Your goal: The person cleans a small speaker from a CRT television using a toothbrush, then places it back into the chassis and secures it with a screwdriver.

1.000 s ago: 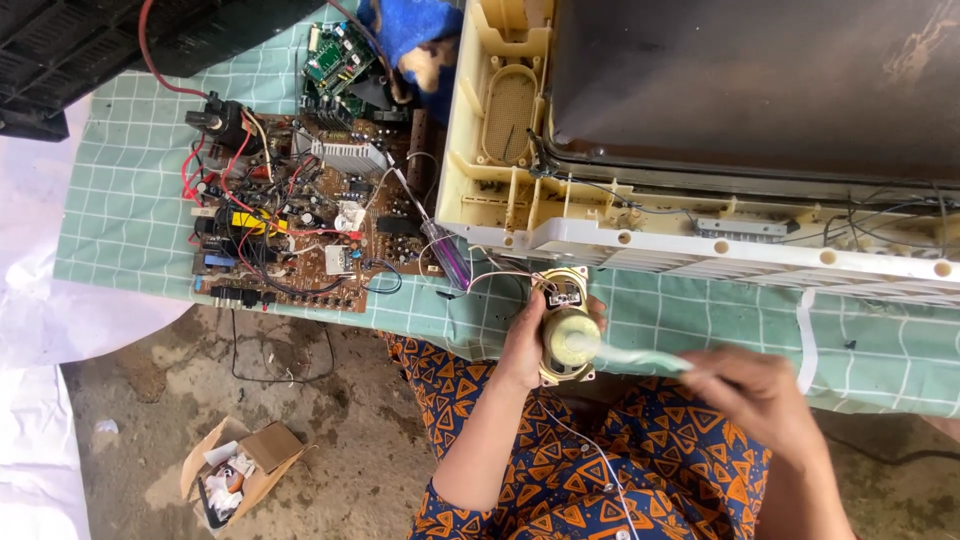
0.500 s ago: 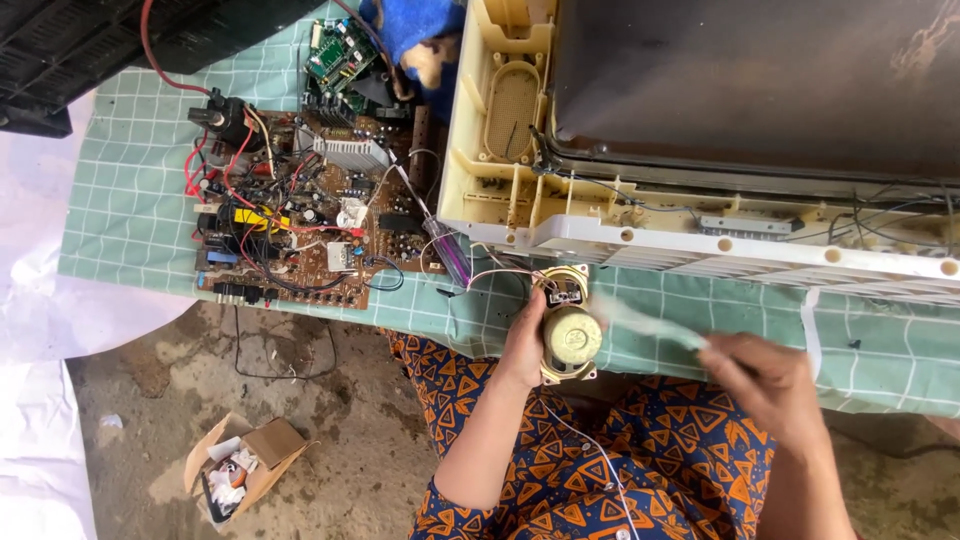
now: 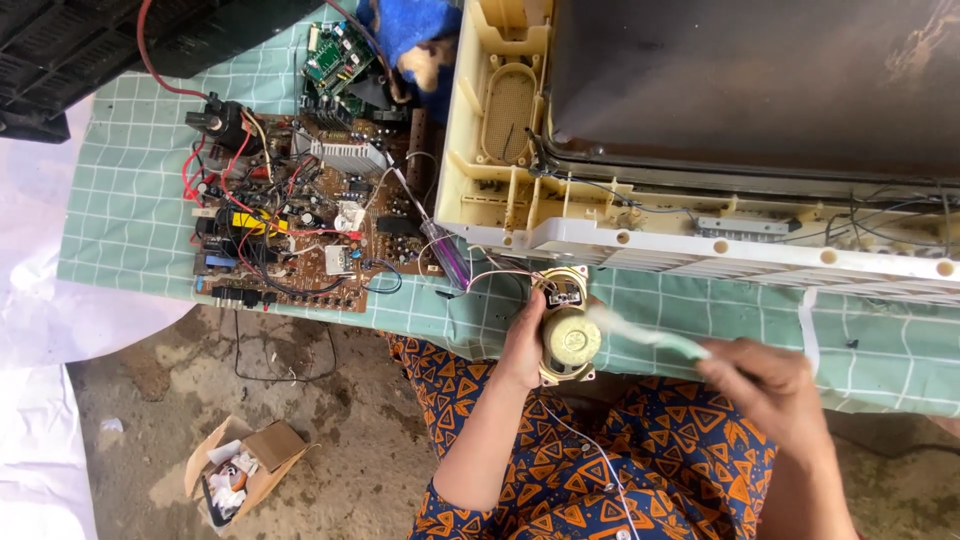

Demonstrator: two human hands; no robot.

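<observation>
green checked cloth point(image 3: 130, 200) | left hand point(image 3: 522, 345) still grips speaker point(image 3: 568, 338) | brush point(image 3: 650, 335) shifted left

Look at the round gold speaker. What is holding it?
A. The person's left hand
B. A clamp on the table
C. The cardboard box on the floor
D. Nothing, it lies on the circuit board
A. The left hand wraps its fingers around the side of the round speaker, holding it just off the table's edge while the right hand brings a pale brush against it.

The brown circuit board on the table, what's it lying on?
The circuit board lies on a green checked tablecloth. The table beneath that cloth is covered, so it cannot be seen.
</observation>
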